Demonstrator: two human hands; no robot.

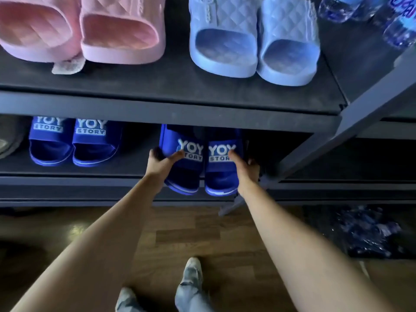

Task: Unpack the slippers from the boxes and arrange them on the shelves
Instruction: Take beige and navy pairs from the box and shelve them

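Left hand (158, 164) and right hand (246, 170) clamp the blue pair (221, 176), fingers (154, 154) curled round the outer sides. The heels overhang the lower shelf (90, 183) — best pushed evenly towards 12 o'clock, aligned with the matching pair (74, 145) at 9 o'clock.

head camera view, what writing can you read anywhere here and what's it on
"YOY STORY": straps of the held blue slippers, partly covered by the left hand and right hand.
"YOY STORY": straps of the shelved blue slippers, on the lower shelf.
Water bottle labels, top right: blue lettering, cut off, unreadable.
Raised marks on the pink slippers and light blue slippers: too blurred.
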